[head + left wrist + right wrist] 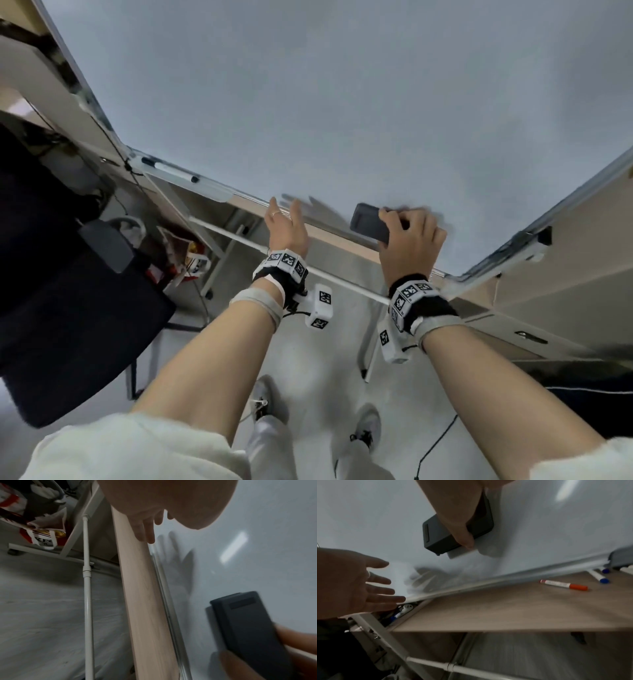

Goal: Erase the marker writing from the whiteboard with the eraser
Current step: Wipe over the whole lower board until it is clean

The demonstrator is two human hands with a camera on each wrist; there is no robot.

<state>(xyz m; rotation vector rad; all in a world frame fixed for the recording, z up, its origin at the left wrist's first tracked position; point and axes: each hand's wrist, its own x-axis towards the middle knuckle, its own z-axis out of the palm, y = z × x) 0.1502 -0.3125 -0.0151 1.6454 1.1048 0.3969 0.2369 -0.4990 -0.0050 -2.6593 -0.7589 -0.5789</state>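
Low on the whiteboard, near its bottom edge, I see the dark eraser pressed flat against the surface. My right hand grips it: the fingers curl over the top of the block and the thumb clamps its lower side, which the right wrist view shows plainly, with a pale felt layer peeking out beneath the dark body where it meets the board. One end of the eraser sticks out to the left past my fingers.

My left hand sits just left of the eraser, apart from it, holding nothing. Its fingers are straight and spread, reaching toward the board's lower frame; from the left wrist view the fingertips are at the wooden ledge that runs under the board, though I cannot tell whether they touch it. A blurred shadow of that hand falls on the board beside it.

On the ledge to the right lies an orange-capped marker, with blue-capped markers a little beyond it, all well apart from both hands. A black-capped marker lies in the tray at the board's lower left corner. The part of the board around the eraser looks grey-white, with no writing I can make out.
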